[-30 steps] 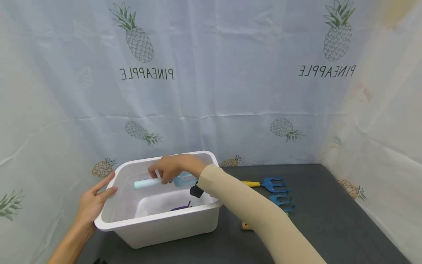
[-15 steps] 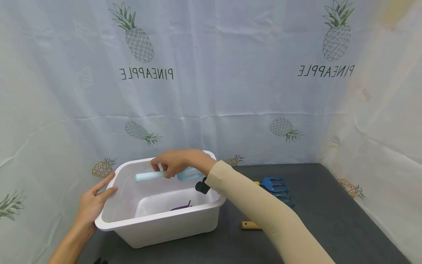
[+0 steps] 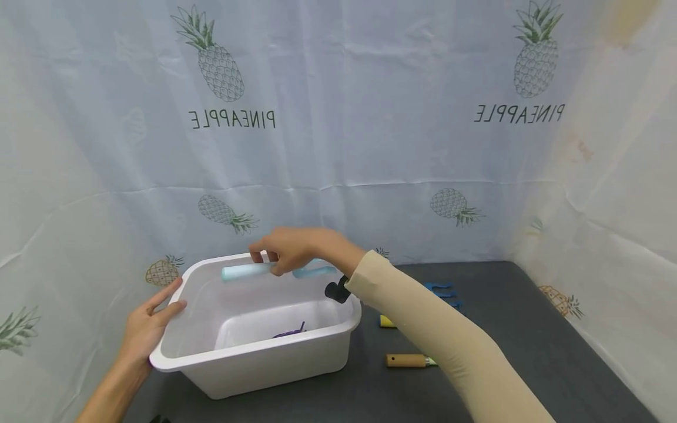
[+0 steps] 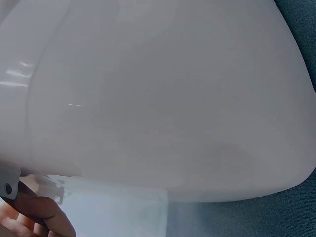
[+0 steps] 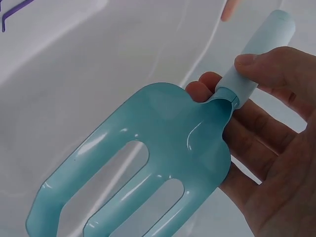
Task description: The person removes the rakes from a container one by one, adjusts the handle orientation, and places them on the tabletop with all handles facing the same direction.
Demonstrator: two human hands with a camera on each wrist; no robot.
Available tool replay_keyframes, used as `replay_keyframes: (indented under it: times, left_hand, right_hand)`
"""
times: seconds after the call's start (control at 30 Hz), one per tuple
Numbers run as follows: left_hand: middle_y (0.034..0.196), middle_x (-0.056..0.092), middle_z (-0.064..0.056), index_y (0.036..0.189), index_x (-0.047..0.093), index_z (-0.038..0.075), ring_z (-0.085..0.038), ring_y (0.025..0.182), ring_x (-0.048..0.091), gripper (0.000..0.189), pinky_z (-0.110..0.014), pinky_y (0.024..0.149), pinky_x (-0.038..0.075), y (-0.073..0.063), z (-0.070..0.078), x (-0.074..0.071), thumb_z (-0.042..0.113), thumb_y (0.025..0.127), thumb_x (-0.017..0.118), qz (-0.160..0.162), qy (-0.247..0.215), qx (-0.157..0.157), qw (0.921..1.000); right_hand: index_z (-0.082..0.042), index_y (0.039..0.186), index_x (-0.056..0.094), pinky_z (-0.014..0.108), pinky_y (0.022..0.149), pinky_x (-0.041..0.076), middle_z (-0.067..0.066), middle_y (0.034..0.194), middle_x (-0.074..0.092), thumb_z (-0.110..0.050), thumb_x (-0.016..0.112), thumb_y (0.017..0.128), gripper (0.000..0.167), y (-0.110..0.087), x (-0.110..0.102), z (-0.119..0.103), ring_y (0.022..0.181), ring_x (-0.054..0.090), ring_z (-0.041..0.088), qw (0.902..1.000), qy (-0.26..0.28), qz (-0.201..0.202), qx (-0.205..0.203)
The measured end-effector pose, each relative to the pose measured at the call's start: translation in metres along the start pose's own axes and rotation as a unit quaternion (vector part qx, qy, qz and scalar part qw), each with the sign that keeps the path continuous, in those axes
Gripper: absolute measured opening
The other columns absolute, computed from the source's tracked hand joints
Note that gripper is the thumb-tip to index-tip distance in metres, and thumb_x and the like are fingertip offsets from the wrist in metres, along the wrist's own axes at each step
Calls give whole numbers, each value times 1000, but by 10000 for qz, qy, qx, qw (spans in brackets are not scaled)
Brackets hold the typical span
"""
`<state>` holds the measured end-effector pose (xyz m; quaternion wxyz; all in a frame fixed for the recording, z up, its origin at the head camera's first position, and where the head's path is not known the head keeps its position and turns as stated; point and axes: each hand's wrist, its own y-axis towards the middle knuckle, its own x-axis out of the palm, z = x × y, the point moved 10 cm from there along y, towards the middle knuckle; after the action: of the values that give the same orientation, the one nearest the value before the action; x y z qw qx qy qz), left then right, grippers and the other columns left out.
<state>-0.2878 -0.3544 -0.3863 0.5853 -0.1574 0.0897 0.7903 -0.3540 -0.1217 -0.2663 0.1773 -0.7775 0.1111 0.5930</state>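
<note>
My right hand [image 3: 293,249] grips a light-blue hand fork [image 5: 158,123] with thumb and fingers near where the handle meets the head. The fork is held over a white plastic tub [image 3: 264,358], its pale handle pointing left in the head view. At the tub's left end my left hand [image 3: 148,329] holds the rim. In the left wrist view the tub wall [image 4: 168,98] fills most of the picture, with curled fingers [image 4: 49,212] at the lower left. Down inside the tub lies a purple tool [image 3: 290,333], mostly hidden by the front wall.
Right of the tub, on a dark table [image 3: 529,352], lie a wooden-handled tool [image 3: 406,361], a yellow handle [image 3: 387,321] and blue fork tines [image 3: 441,289]. My right sleeve covers parts of them. A pineapple-print curtain [image 3: 338,147] hangs close behind the tub.
My right hand has risen and shifted right with the hand fork, higher above the tub floor. The sleeve moved too, uncovering the wooden handle. My left hand stays at the rim.
</note>
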Motion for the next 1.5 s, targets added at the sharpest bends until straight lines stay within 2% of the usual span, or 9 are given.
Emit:
replay_keyframes:
  times: [0.37, 0.63, 0.83, 1.07, 1.3, 1.5]
  left_hand:
    - [169, 23, -21, 162, 33, 19, 9, 82, 68, 66, -21, 69, 61, -1, -1, -1, 30, 104, 63, -44, -158, -53, 9999]
    - [168, 23, -20, 162, 31, 20, 6, 82, 70, 66, -22, 70, 62, 0, -4, 2, 28, 104, 62, -97, -215, -102, 9997]
    - [168, 24, -19, 163, 30, 20, 7, 82, 70, 66, -22, 70, 62, -2, -3, 3, 28, 105, 61, -126, -190, -117, 9997]
    - [168, 24, -19, 163, 30, 19, 10, 82, 67, 66, -20, 70, 61, -2, -1, 2, 29, 105, 61, -89, -96, -65, 9999]
    - [169, 22, -18, 162, 32, 20, 11, 83, 67, 66, -19, 70, 61, -2, -1, 1, 27, 104, 63, -58, -170, -47, 9998]
    - [170, 21, -18, 162, 32, 19, 12, 83, 66, 65, -19, 70, 61, -1, 0, 1, 29, 105, 62, -61, -86, -37, 9999]
  right_hand:
    - [-17, 119, 59, 24, 76, 50, 2, 97, 70, -9, 65, 95, 26, -34, -25, 2, 86, 61, 16, 9990, -209, 341, 186]
    - [-17, 120, 60, 26, 77, 50, 3, 100, 70, -10, 64, 96, 26, -60, -30, 13, 86, 61, 16, 9980, -255, 450, 372]
    - [-16, 117, 61, 26, 73, 50, 2, 95, 71, -8, 63, 95, 24, -83, -35, 24, 80, 60, 16, 9966, -246, 625, 479]
    - [-18, 117, 62, 26, 70, 50, 0, 93, 70, -10, 65, 96, 23, -107, -34, 41, 76, 58, 15, 9946, -352, 727, 657]
    - [-18, 115, 63, 25, 65, 48, -2, 84, 67, -11, 68, 95, 22, -128, -28, 53, 67, 54, 13, 9929, -395, 796, 786]
    - [-17, 112, 64, 26, 65, 49, -1, 88, 70, -12, 72, 94, 21, -148, -22, 68, 68, 54, 12, 9915, -460, 801, 911]
